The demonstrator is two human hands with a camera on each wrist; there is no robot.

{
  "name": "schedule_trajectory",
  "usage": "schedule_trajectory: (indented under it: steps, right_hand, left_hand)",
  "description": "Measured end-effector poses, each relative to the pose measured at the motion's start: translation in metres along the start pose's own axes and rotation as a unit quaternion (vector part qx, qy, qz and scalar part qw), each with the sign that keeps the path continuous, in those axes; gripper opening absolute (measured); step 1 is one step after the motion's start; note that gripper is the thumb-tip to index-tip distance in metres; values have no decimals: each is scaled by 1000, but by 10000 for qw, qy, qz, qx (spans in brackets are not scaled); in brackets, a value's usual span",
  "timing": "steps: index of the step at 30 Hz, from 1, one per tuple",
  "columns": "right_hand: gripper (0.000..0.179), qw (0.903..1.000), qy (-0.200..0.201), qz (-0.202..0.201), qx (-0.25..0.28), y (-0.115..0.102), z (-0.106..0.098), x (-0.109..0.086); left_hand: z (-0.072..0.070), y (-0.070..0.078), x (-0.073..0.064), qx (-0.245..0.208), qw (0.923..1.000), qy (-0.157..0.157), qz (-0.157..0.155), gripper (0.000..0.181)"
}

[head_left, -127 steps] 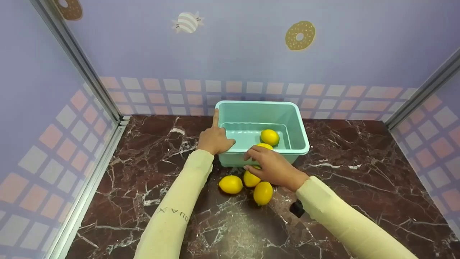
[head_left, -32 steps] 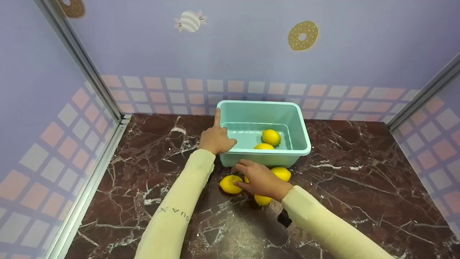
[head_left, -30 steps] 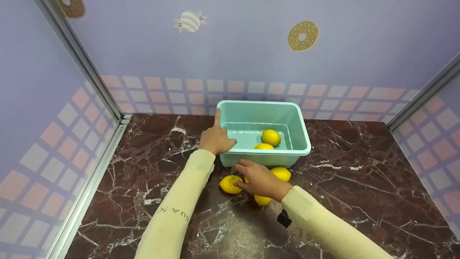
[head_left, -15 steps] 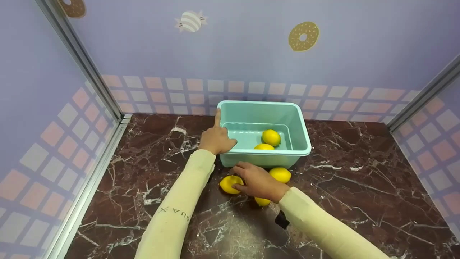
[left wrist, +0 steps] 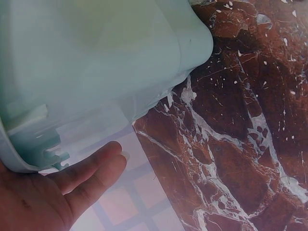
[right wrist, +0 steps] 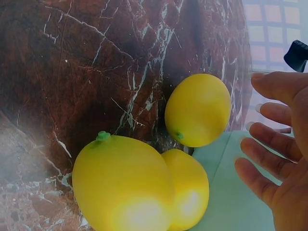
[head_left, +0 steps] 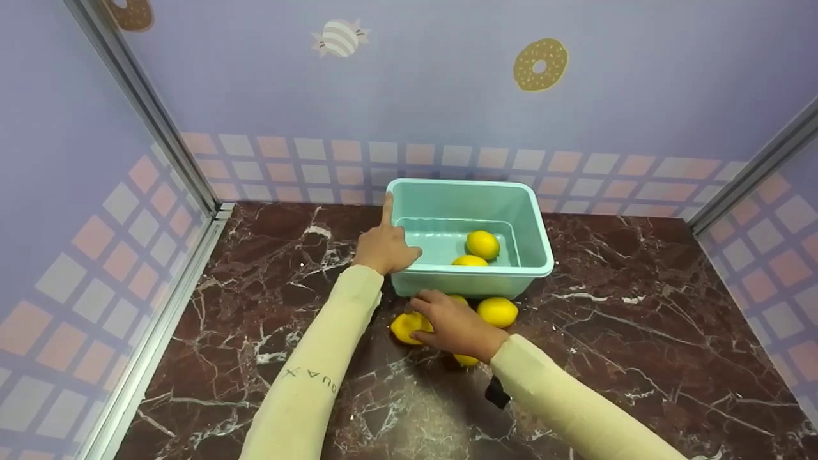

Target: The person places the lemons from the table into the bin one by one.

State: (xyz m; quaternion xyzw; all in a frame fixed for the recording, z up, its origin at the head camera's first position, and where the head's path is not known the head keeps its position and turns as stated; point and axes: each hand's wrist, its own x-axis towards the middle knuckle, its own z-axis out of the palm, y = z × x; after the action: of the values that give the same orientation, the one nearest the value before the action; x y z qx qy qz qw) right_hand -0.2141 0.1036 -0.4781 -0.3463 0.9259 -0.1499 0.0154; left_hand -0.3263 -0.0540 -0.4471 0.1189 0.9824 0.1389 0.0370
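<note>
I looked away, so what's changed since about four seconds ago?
The right hand, holding nothing, has shifted left and nearer the person, toward the leftmost lemon; the rightmost loose lemon now shows. The left hand stayed on the tub, two lemons still inside.

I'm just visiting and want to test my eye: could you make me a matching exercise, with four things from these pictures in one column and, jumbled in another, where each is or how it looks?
Column one
1. Plastic tub
2. Left hand
3. Right hand
4. Striped candy print

Column two
A. Reaching over the loose lemons on the tabletop
B. On the lavender back wall
C. At the tub's rim, index finger stretched out
D. Pale blue-green, with two lemons inside

Right pairs
1-D, 2-C, 3-A, 4-B
</note>
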Motion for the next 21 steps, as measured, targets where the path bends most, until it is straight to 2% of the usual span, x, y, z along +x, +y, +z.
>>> schedule_trajectory:
  steps: [9, 16, 21]
  right_hand:
    - [37, 9997, -119, 50, 184, 0, 3, 1]
    - [39, 9998, -98, 51, 152, -1, 4, 2]
    - [41, 9996, -179, 147, 151, -1, 7, 3]
  left_hand:
    - [-1, 1, -1, -2, 10000, -20, -6, 52]
    - [-1, 0, 0, 46, 10000, -71, 32, 46]
    - [-1, 0, 0, 67, 10000, -38, 47, 49]
